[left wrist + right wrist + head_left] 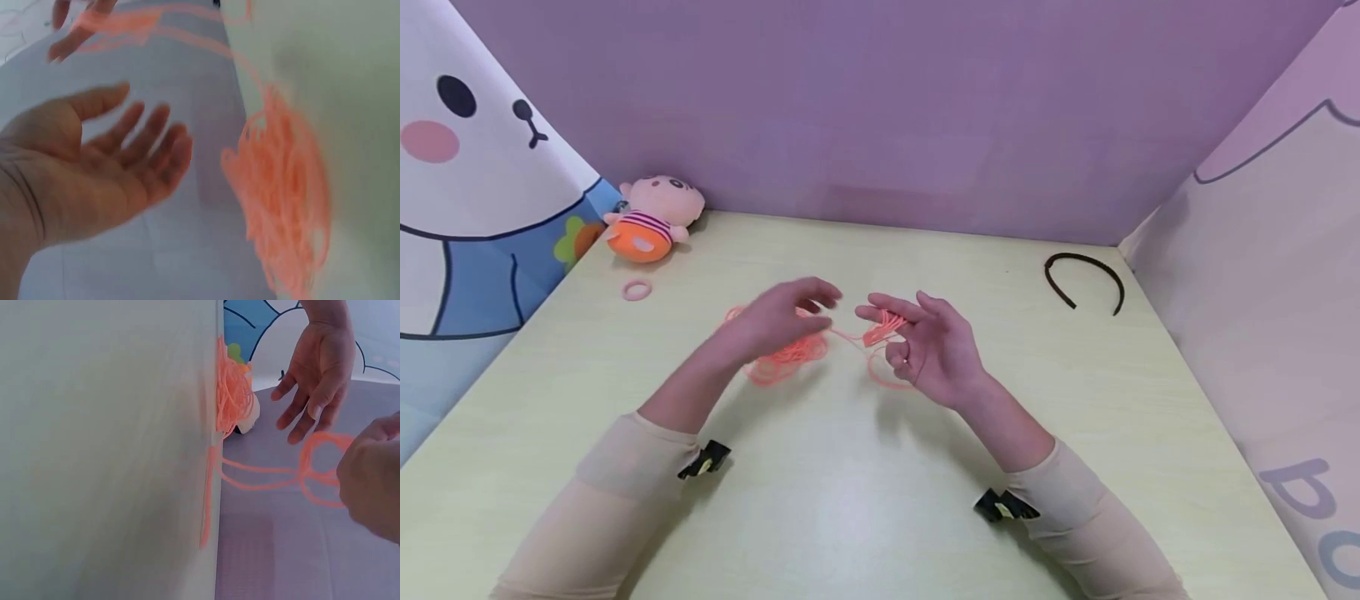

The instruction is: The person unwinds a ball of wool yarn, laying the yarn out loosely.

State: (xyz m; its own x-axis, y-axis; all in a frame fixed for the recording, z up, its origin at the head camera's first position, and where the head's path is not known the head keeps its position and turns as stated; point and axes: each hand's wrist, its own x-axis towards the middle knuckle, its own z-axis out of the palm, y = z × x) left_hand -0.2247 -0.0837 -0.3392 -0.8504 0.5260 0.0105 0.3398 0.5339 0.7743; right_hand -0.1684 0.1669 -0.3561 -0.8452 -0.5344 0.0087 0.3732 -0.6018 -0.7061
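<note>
A loose heap of coral-orange yarn point(786, 360) lies on the table, partly hidden by my left hand point(767, 323). That hand hovers just above it with relaxed, slightly bent fingers and holds nothing; the left wrist view shows its bare palm beside the yarn heap point(284, 187). My right hand point(946, 350) is raised off the table, palm turned inward. A small coil of the same yarn point(883, 328) is looped round its extended fingers, while the lower fingers curl in toward the palm. Strands run from this coil down to the heap, and one loop hangs beneath the right hand.
A plush toy point(651, 218) in an orange bottom and striped top leans at the back left corner. Before it lies a pink ring point(636, 290). A dark headband point(1086, 258) rests at the back right. Purple and printed panels point(895, 108) border the pale table point(835, 500).
</note>
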